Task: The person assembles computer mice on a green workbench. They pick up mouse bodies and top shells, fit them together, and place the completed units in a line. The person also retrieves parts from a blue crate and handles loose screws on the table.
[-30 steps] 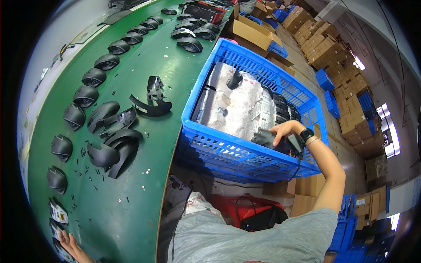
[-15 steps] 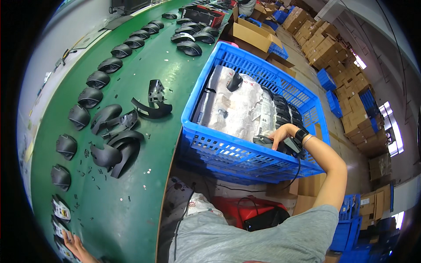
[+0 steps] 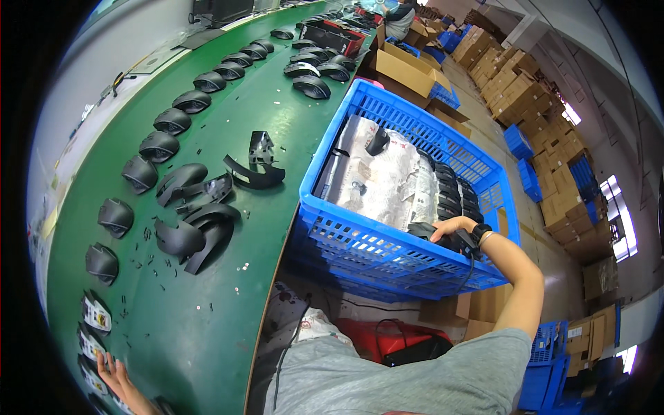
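A person's right hand (image 3: 454,228) reaches to 4 o'clock, into a blue crate (image 3: 366,220), where its fingers bend over a dark mouse-shaped piece (image 3: 420,229) just inside the near rim. Compared with a second ago, that piece sits lower in the crate, nearer the packed black mice. The grip looks narrow, though I cannot tell how firmly it holds.

The left hand (image 3: 121,380), at 8 o'clock on the green desk (image 3: 207,346), has its fingers loosely spread beside opened mice (image 3: 95,315) with pale insides, much as before. Loose black shells (image 3: 181,240) remain at 9 o'clock. The view has shifted slightly, and another person (image 3: 400,22), near 12 o'clock, shows more fully.
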The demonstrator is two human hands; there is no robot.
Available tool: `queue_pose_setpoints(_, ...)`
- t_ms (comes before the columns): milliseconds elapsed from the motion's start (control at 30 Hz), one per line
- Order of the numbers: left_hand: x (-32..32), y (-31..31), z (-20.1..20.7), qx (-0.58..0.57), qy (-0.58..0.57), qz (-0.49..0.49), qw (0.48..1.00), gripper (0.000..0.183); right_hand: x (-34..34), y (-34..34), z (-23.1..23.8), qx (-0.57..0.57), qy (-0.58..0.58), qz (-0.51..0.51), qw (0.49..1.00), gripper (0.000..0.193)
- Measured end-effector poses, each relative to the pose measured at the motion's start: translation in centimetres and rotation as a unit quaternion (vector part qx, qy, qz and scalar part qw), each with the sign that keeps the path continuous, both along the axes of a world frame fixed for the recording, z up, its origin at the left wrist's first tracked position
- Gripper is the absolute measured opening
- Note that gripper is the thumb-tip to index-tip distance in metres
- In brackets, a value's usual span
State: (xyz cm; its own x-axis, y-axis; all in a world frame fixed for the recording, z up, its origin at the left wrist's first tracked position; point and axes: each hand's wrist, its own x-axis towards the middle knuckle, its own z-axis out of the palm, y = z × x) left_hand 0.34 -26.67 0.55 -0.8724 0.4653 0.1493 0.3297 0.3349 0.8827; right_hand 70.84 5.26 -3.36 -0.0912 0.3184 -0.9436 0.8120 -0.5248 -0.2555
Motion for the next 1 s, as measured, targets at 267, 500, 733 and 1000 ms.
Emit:
queue_pose_setpoints(267, -1.6, -0.5, -2.7, 0.115, -0.074, -0.080, 0.987, 0.051, 2.1, -1.3, 2.6, 0.117, -0.086, -0.077, 0.986, 0.105)
queue_pose_setpoints(500, 0.5, -0.3, -0.2, 0.117, -0.034, -0.084, 0.989, 0.051, 4.2, 2.6, 11.5, 0.346, 0.187, -0.150, 0.907, 0.075)
queue_pose_setpoints(733, 3.2, -2.3, 3.8, 0.137, -0.034, -0.070, 0.988, 0.047, -19.3, 7.1, 23.7, 0.439, 0.363, 0.109, 0.815, 0.111)
queue_pose_setpoints(1000, 8.3, -11.0, 5.8, 0.014, 0.124, -0.173, 0.977, 0.026, -58.3, -9.3, 24.8, 0.230, 0.571, 0.595, 0.517, 0.080)
